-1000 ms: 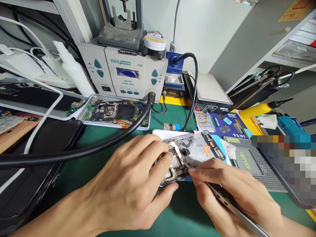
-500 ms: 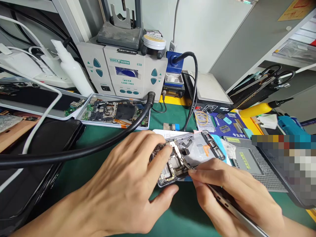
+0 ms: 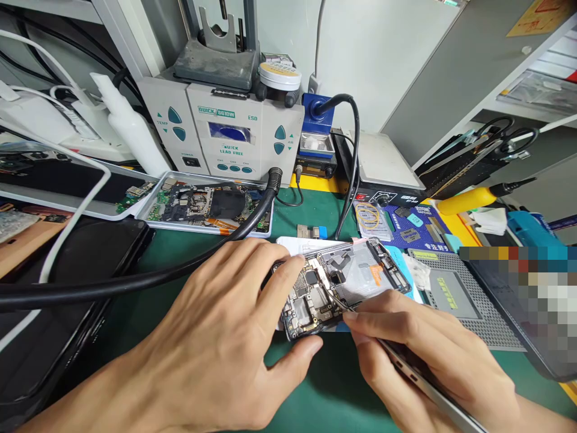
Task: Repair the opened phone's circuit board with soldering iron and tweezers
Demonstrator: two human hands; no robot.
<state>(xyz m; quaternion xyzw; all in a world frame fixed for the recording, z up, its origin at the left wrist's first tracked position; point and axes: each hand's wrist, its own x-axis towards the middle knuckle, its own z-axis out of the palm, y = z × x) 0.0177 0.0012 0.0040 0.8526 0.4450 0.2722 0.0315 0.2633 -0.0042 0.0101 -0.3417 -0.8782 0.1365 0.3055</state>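
An opened smartphone (image 3: 356,279) lies in the middle of the mat, its circuit board (image 3: 311,294) bare at the left end. Around that left end, my left hand (image 3: 225,325) holds the phone, fingers over the far side and thumb by the near edge. My right hand (image 3: 419,355) is closed on a pair of metal tweezers (image 3: 412,376). Their thin tip reaches the board near its right border. Beneath the phone is a white sheet (image 3: 288,242), with a flex cable piece (image 3: 311,231) just behind.
A hot-air station (image 3: 238,132) stands at the back, its thick black hose (image 3: 180,282) crossing the left side. A tray of circuit boards (image 3: 207,207) sits before it. To the right are a hot plate (image 3: 387,174), a yellow-handled tool (image 3: 466,201) and a grey perforated mat (image 3: 491,319).
The fingers of my left hand have shifted slightly left, showing more of the circuit board and a dark chip. My right hand and the tweezers stay almost where they were.
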